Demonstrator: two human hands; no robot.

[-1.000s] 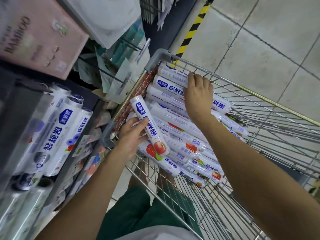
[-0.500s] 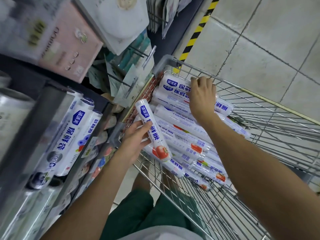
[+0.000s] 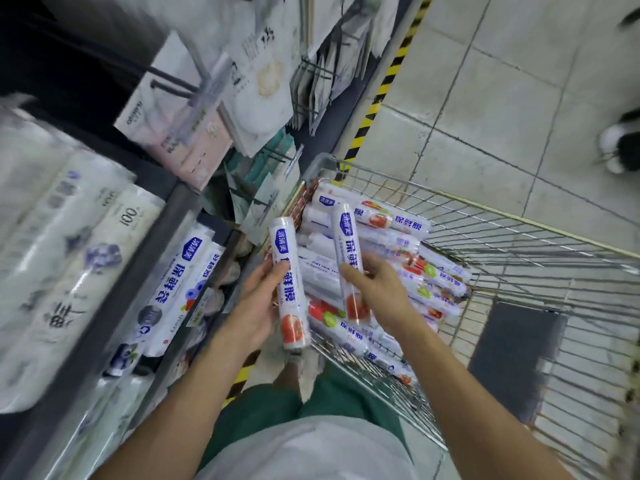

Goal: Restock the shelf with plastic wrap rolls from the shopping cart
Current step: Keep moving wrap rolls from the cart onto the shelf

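- Over the near corner of the wire shopping cart (image 3: 519,244): both hands are loaded, one plastic wrap roll each, lifted clear of the heap.
- Left hand (image 3: 258,306): fingers curled round the middle of the left-hand roll (image 3: 289,289), thumb across the printed label. Roll stands nearly upright, blue-logo end up, tomato picture down. Mid-length hold likely keeps it balanced for a one-handed carry.
- Right hand (image 3: 377,285): closed on the right-hand roll (image 3: 349,268) from its outer side, fingertips wrapped over the front. Same orientation, logo end up. The two rolls run roughly parallel, near one another but apart.
- Remaining rolls (image 3: 426,282) lie piled crosswise against the cart's shelf-side wall, so each pick is a short reach.
- Shelf (image 3: 162,237) is on the left, just beside the cart. A blue-labelled bag roll (image 3: 180,285) lies lengthwise at its front edge; larger white packs (image 3: 69,244) sit further left, blurred.
- Judgement: pick done, both rolls ready to swing left. Where the free slot is, I cannot tell.
- Risk: slick film wrapper could slip in a loose grip.
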